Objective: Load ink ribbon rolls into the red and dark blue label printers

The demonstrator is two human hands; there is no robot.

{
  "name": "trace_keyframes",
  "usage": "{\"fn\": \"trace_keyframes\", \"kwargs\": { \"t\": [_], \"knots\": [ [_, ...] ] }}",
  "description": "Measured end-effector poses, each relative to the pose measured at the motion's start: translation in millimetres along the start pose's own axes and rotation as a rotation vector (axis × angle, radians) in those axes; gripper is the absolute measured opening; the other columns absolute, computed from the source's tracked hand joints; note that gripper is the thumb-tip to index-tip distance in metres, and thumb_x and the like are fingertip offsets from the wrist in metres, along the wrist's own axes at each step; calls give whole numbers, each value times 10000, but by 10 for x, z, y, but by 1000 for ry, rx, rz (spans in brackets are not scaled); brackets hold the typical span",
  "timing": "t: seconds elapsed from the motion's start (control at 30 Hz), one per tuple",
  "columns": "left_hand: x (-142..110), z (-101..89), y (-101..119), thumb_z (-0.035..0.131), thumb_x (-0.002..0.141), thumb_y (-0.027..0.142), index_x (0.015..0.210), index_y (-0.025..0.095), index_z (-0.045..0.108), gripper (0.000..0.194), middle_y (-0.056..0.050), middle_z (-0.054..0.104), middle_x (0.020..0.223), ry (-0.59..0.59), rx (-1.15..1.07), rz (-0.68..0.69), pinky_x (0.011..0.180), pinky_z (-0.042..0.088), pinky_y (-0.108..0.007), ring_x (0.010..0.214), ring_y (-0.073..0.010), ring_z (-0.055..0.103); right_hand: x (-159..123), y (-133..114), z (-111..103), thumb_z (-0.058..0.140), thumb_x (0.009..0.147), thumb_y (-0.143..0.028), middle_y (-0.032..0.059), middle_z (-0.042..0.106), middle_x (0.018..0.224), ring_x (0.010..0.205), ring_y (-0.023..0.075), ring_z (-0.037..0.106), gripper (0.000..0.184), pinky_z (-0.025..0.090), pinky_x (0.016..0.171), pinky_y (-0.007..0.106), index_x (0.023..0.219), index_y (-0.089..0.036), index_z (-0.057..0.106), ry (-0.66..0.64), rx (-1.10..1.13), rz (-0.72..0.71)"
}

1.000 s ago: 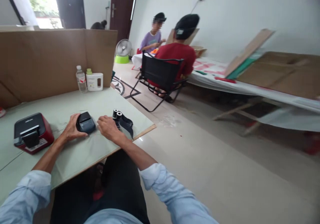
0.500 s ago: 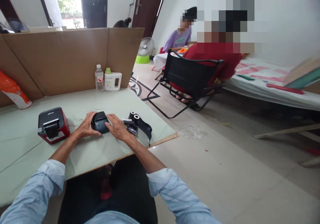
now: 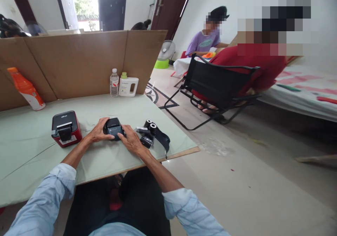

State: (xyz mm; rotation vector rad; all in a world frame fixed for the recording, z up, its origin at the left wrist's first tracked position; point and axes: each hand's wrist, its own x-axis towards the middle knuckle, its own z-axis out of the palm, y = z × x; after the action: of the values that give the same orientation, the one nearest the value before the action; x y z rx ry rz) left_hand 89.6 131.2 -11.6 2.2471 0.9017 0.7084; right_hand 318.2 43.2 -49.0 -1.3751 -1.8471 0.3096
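Observation:
A small dark box-shaped device (image 3: 114,132), which looks like a portable printer, rests on the table between my hands. My left hand (image 3: 100,130) grips its left side, thumb along the near edge and fingers at the back. On the opposite side, my right hand (image 3: 129,138) is closed around the edge with the thumb on the near right part. To the left stands a red and black label printer (image 3: 65,128) with a black strip at its front. Just right of my right hand lie several black rolls (image 3: 150,130) with white cores, one with a loose dark strip trailing out.
A cardboard partition (image 3: 79,64) runs along the table's back. In front of it stand a water bottle (image 3: 114,83) and a white jug (image 3: 128,86); an orange bottle (image 3: 27,90) leans against it. Beyond the table's right edge, a person in red sits in a black folding chair (image 3: 218,76).
The view has turned slightly left, so everything appears farther right. Both hands stay around the small dark device, with only slight finger shifts.

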Motion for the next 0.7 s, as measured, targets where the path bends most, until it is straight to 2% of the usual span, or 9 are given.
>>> {"fn": "trace_keyframes", "kwargs": {
  "t": [0.17,0.27,0.43,0.53,0.63,0.7],
  "knots": [
    [80,-16,-70,671,876,631,1476,200,551,748,-167,532,1500,45,-49,-43,1161,481,-541,1396,-348,538,24,-33,13,567,1008,-317,152,632,1375,1260,262,637,510,513,1111,425,1499,-192,509,4,38,36],
    [134,-22,-100,650,881,613,1401,196,609,668,-162,577,1426,67,-70,-53,1043,565,-509,1316,-334,588,63,-116,34,580,1000,-316,148,632,1363,1267,259,633,536,520,1102,410,1515,-194,498,9,20,90],
    [116,-63,-81,717,821,595,1325,207,661,637,-133,626,1318,80,-86,-48,1000,582,-497,1243,-321,616,19,-258,-10,586,1004,-340,163,623,1382,1256,259,636,571,542,1067,391,1537,-166,475,-35,-24,113],
    [84,-87,-61,720,820,596,1333,210,662,645,-134,621,1338,87,-106,-56,971,595,-484,1246,-327,616,-55,-221,-221,592,1002,-292,161,619,1419,1304,276,596,509,513,1105,413,1492,-170,533,-12,-99,36],
    [75,-79,-35,725,815,587,1348,212,662,655,-137,623,1365,98,-114,-81,955,607,-471,1255,-335,620,-108,-94,-611,577,995,-198,173,641,1401,1291,307,572,380,465,1142,453,1364,-136,642,37,-285,30],
    [78,-61,-15,733,807,580,1348,216,668,655,-129,633,1360,112,-117,-93,961,611,-466,1244,-330,631,-100,-20,-889,585,988,-175,159,682,1335,1230,317,578,304,462,1115,460,1272,-144,692,17,-409,69]
  ]
}}
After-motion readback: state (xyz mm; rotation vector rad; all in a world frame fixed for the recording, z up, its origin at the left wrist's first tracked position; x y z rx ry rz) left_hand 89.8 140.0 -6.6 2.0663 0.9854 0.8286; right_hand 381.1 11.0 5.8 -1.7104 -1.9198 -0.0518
